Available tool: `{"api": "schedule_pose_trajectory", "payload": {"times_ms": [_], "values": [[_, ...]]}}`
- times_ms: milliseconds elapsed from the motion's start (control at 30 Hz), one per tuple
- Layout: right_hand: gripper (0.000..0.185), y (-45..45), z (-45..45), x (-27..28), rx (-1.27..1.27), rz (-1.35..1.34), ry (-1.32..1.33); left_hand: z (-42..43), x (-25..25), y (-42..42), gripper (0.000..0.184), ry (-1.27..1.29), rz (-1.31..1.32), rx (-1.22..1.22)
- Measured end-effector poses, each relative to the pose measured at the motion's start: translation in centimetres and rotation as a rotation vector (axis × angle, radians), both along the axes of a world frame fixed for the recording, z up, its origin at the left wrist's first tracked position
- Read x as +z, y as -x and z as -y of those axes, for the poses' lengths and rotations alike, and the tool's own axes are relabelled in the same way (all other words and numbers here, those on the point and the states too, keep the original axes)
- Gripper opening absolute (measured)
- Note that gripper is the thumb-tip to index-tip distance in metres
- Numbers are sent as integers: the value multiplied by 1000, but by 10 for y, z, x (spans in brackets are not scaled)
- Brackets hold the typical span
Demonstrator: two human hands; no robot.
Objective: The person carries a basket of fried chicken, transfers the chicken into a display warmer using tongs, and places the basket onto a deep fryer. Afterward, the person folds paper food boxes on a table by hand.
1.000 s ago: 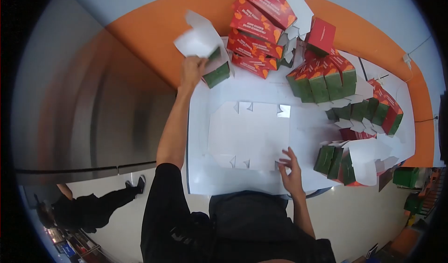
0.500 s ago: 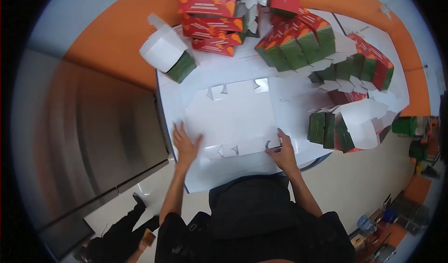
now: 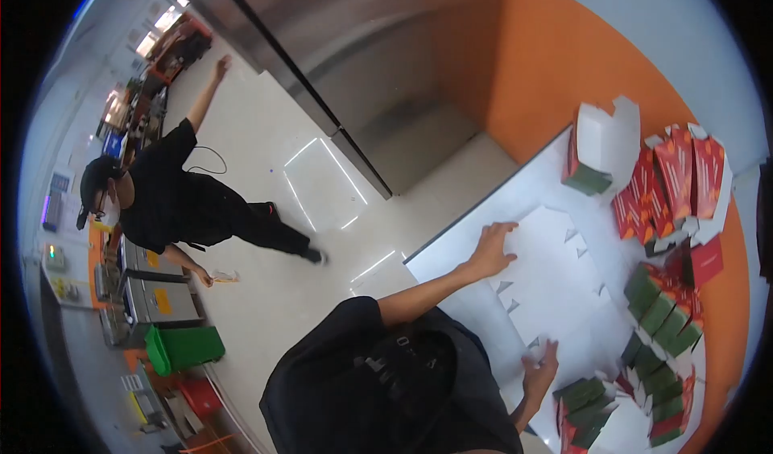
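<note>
A flat white carton blank (image 3: pixel 551 273) with cut tabs and slots lies on the white table (image 3: pixel 451 253), its plain side up. My left hand (image 3: pixel 489 251) hovers by the blank's near left end, fingers spread, holding nothing. At the opposite end of the same edge is my right hand (image 3: pixel 541 372), its thumb and fingers apart beside a corner slot; whether it touches the card I cannot tell. An open white carton (image 3: pixel 604 144) with a green base stands beyond the blank, near the table's back corner.
Red-printed folded cartons (image 3: pixel 676 180) are stacked at the far right. Rows of green and red cartons (image 3: pixel 664 309) line the table's right side, with another group (image 3: pixel 584 410) near my right hand. A steel cabinet (image 3: pixel 386 76) stands behind. A person (image 3: pixel 177 196) walks on the left, near a green bin (image 3: pixel 185 349).
My view has swung left and tilted, bringing the walking person and the room into sight. The blank still lies flat, and both hands stay near its ends.
</note>
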State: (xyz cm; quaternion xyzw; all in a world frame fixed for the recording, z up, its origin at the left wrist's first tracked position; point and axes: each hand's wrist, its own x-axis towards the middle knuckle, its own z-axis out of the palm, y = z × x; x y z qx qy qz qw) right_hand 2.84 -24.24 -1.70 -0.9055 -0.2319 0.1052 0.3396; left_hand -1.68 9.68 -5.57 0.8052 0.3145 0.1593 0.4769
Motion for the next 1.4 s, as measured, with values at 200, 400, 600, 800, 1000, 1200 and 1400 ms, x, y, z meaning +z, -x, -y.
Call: {"api": "schedule_pose_trajectory", "payload": {"times_ms": [200, 400, 600, 800, 1000, 1200, 1400], "values": [[29, -23, 24, -36, -135, -91, 68, 38, 26, 21, 84, -435, -59, -455], [21, -34, 16, 11, 11, -180, 134, 81, -14, 15, 64, -422, 33, -961], [18, -47, 33, 12, 36, -373, -12, 70, -23, -7, 31, -197, 177, -1059], [22, -46, 18, 8, -207, -229, -396, 68, 11, -28, 23, 314, 262, -708], [26, -41, -1, 18, -165, 74, -582, 94, 63, -40, 17, 307, 293, -568], [25, -39, -4, 33, 16, 426, -342, 140, 87, -35, 17, 178, 239, -553], [28, -29, 13, 9, -104, 243, -741, 157, 90, -22, 19, 144, 185, -563]]}}
